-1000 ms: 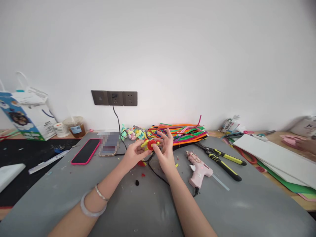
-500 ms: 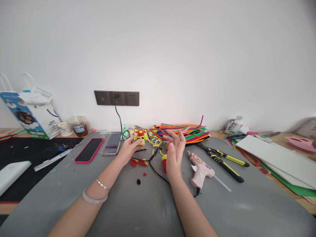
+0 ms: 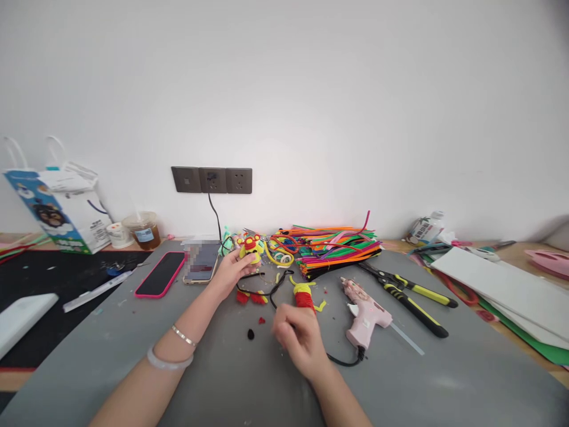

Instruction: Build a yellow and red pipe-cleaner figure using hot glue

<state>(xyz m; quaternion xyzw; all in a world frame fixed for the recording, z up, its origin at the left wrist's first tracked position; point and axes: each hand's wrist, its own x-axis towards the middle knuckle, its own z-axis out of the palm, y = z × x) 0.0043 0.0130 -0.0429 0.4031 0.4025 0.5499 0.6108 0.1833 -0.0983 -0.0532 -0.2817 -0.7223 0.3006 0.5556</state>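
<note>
Between the fingertips of my left hand is a small yellow figure of fuzzy pipe cleaner with red on its head, held above the table. My right hand is curled into a loose fist, slightly blurred, and nothing shows in it. Just beyond its knuckles lies a red and yellow wound pipe-cleaner piece, partly hidden by the hand. Small red and yellow pieces lie below my left hand, near a black cable. A black oval and a red scrap are closer to me.
A pink glue gun and yellow-black pliers lie at right. Behind is a bundle of coloured pipe cleaners. Two phones, one pink-edged, lie left, near a drink cup. White boards are far right.
My right hand has come down and towards me, from spread fingers to a loose fist, uncovering the red and yellow wound piece. My left hand still holds the yellow figure.
</note>
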